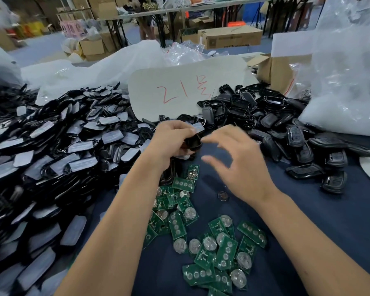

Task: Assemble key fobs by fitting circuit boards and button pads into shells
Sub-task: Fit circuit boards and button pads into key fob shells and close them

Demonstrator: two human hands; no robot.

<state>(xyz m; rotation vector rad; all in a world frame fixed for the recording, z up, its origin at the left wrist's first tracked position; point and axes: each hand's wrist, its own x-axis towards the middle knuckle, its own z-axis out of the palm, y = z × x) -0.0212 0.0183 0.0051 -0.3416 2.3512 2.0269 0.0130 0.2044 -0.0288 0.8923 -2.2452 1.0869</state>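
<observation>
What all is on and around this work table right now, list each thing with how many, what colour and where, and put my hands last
shell: one, black, gripped in the left hand.
film-covered shells: a large heap, black with pale film, left side of the table.
bare shells: a heap, black, right side.
circuit boards: a scattered pile, green with silver coin cells, on the cloth between the arms.
loose coin cell: one, silver, beside the right wrist.
card: one, pale with red writing, behind the heaps.
cloth: dark blue, covering the table.
plastic bags: several, clear or white, back and right.
cardboard boxes: several, brown, background.
left hand: holds the shell.
right hand: open, blurred, empty.
</observation>
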